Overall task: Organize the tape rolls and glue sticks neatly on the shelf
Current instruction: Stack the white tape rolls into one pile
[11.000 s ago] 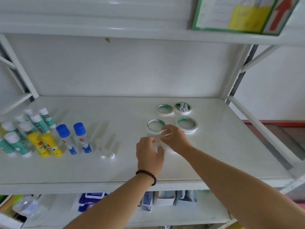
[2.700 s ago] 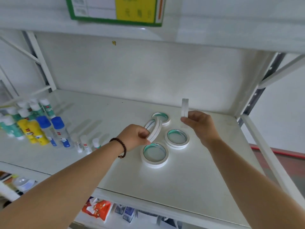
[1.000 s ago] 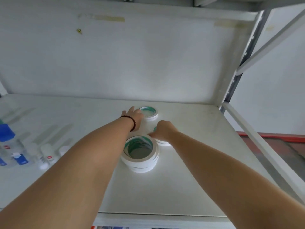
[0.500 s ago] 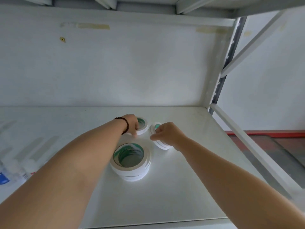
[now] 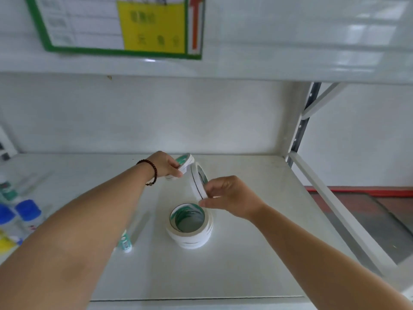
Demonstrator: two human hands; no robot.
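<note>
A stack of white tape rolls point(image 5: 189, 229) with green cores lies flat on the white shelf point(image 5: 245, 253). Above and behind it my right hand point(image 5: 228, 198) pinches a pair of tape rolls point(image 5: 197, 180), held on edge in the air. My left hand point(image 5: 166, 163), with a dark bead bracelet on the wrist, grips a smaller pair of tape rolls point(image 5: 184, 163), tilted and lifted just behind the right hand's rolls. A small green-labelled glue stick point(image 5: 126, 241) stands left of the stack, partly hidden by my left forearm.
Blue-capped glue sticks point(image 5: 29, 214), a green one point(image 5: 7, 191) and a yellow one point(image 5: 5, 243) stand at the shelf's left edge. A green-framed sign point(image 5: 116, 25) hangs on the upper shelf. The white upright and rail point(image 5: 297, 139) bound the right side.
Both hands have lifted their tape rolls off the shelf; half a second ago the rolls lay flat under the hands. The view has tilted up and the sign has come back into sight.
</note>
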